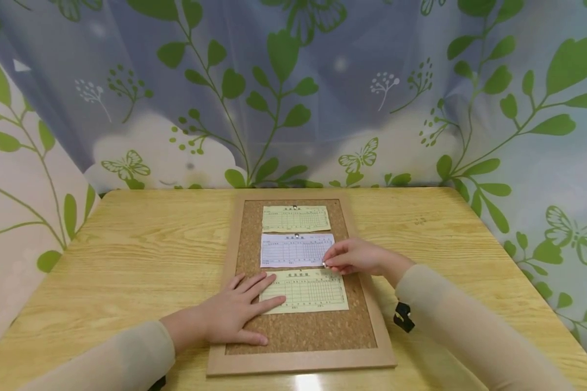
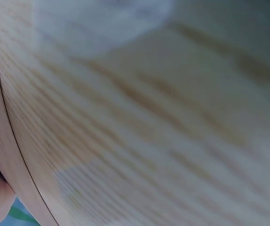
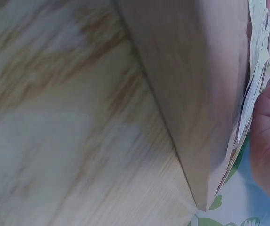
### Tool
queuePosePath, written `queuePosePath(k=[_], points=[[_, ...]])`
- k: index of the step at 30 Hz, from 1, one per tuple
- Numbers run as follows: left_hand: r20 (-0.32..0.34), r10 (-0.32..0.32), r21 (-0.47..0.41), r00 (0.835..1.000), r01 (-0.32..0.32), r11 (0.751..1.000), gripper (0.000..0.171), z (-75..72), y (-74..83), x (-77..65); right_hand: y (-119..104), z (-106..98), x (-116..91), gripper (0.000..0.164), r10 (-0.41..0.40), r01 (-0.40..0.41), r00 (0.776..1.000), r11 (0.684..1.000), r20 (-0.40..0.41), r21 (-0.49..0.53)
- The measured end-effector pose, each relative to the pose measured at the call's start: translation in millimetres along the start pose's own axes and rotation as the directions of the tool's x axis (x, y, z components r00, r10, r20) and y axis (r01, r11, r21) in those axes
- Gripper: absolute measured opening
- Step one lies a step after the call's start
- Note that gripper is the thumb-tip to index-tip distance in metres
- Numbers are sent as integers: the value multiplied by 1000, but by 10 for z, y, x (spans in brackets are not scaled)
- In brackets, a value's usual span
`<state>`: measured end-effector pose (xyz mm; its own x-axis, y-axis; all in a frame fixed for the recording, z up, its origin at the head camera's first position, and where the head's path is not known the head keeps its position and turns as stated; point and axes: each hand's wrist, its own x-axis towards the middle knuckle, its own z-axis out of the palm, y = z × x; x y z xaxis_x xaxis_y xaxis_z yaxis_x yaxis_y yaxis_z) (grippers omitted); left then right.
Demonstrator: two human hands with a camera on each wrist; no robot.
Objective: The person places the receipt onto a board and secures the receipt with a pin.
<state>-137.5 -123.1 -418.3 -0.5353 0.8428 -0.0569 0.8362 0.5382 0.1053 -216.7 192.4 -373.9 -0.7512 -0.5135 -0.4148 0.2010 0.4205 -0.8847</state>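
Note:
A wood-framed corkboard (image 1: 303, 339) lies flat on the table. Three printed paper slips run down it: a pale yellow one (image 1: 279, 220) at the top, a bluish-white one (image 1: 276, 252) in the middle and another yellow one (image 1: 318, 301) below. My left hand (image 1: 237, 312) lies spread on the board's left side, its fingers pressing the lowest slip's left edge. At the middle slip's lower right corner, my right hand (image 1: 354, 256) pinches a small silvery push pin (image 1: 324, 264). Shiny pins (image 1: 296, 235) show at the slips' top edges.
The wood-grain table (image 1: 142, 250) extends on both sides of the board. Behind it hangs a curtain (image 1: 323, 125) printed with leaves and butterflies. A black strap (image 1: 403, 317) hangs at the right sleeve.

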Motion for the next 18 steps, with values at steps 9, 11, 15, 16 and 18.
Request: queuePosePath(k=[9, 11, 15, 16, 18], points=[[5, -5, 2, 1000, 5, 1000, 77, 22, 11, 2, -9, 90, 98, 17, 0, 0, 1000, 999, 18, -34], [7, -6, 2, 1000, 6, 1000, 77, 31, 9, 6, -22, 109, 112, 17, 0, 1, 1000, 999, 23, -39], [0, -5, 3, 1000, 5, 1000, 77, 36, -3, 14, -49, 134, 151, 16, 0, 1, 999, 999, 33, -34], [-1, -5, 4, 1000, 5, 1000, 76, 34, -6, 13, -57, 141, 165, 15, -2, 4, 999, 1000, 40, -31], [2, -6, 2, 1000, 6, 1000, 76, 31, -11, 9, -69, 152, 192, 15, -5, 7, 999, 1000, 54, -29]])
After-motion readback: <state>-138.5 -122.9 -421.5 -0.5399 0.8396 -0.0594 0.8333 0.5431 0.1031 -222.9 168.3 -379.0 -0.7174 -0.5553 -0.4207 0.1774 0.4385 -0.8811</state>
